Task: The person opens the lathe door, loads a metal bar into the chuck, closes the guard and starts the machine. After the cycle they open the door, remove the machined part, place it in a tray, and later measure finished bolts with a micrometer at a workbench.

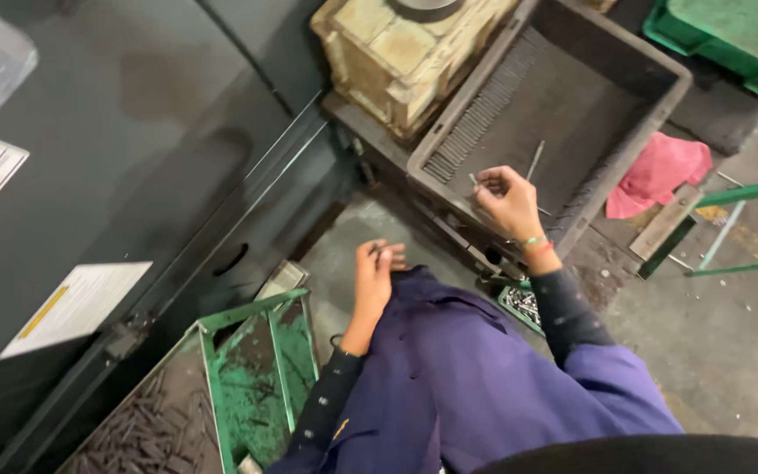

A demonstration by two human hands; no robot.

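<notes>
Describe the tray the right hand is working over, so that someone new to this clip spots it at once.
Start at the large black machine cabinet on the left, then move right past the worn yellowish block. The grey plastic tray sits tilted beside it, under the right hand. Unlike the green bins nearby, it is grey, shallow, and holds a neat row of thin metal pins along one side.

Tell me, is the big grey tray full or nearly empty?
Nearly empty: the grey tray shows mostly bare floor, one row of thin metal rods along its left wall.
</notes>
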